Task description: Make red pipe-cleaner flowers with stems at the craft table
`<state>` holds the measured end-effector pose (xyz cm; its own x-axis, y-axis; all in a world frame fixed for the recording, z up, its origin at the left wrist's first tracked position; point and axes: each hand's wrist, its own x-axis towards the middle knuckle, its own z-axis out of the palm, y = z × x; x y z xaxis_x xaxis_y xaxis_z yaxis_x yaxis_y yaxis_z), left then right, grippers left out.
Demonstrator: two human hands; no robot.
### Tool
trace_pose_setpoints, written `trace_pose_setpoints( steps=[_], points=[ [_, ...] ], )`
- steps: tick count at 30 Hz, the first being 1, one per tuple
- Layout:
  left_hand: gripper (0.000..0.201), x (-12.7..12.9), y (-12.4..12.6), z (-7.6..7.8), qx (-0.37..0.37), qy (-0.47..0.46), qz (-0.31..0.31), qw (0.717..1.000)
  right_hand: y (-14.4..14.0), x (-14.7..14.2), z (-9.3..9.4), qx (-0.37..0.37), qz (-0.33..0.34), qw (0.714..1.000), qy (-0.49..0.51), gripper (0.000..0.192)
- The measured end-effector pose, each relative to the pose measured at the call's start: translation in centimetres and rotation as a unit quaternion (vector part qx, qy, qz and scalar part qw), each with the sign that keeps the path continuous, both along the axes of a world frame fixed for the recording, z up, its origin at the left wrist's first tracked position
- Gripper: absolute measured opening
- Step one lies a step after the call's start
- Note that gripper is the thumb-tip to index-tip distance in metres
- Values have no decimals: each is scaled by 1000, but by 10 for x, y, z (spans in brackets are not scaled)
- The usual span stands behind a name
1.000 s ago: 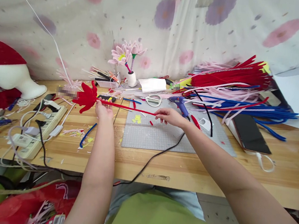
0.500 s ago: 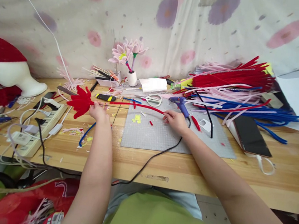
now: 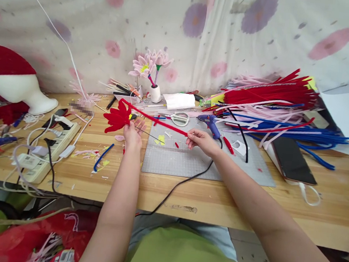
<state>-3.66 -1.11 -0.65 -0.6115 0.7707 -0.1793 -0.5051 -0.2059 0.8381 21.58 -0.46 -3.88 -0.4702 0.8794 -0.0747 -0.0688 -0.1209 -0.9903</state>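
A red pipe-cleaner flower (image 3: pixel 117 118) points left, its base pinched in my left hand (image 3: pixel 134 134). From that hand a thin dark wire stem (image 3: pixel 150 135) sticks out to the right over the cutting mat. My right hand (image 3: pixel 203 142) grips one end of a long red pipe cleaner (image 3: pixel 162 123) between thumb and fingers. That strip slants up leftward to a bend just above the flower; whether it is fastened there I cannot tell.
Under my hands lies a grey cutting mat (image 3: pixel 173 164) with white-handled scissors (image 3: pixel 180 118) and a blue glue gun (image 3: pixel 209 124). Pipe cleaners (image 3: pixel 270 93) heap at the back right, near a phone (image 3: pixel 294 159). A power strip (image 3: pixel 50 154) and cables occupy the left.
My left hand has brought the flower to the right, nearer my right hand. The red pipe cleaner now rises above the flower, and the wire stem shows apart from it.
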Motion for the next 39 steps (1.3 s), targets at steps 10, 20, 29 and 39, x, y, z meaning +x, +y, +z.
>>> trace_pose_setpoints(
  steps=[10, 20, 29, 39],
  points=[
    [7, 10, 1, 5, 45, -20, -40, 998, -7, 13, -5, -74, 146, 982, -93, 43],
    [4, 7, 2, 12, 32, -6, -34, 999, 4, 34, 20, -20, 247, 957, -153, 24],
    [6, 38, 11, 19, -65, -26, -162, 984, 12, -18, 40, -11, 206, 976, -71, 37],
    [4, 54, 3, 12, -73, 35, -230, 970, 8, -56, 31, -98, 223, 968, -60, 25]
  ],
)
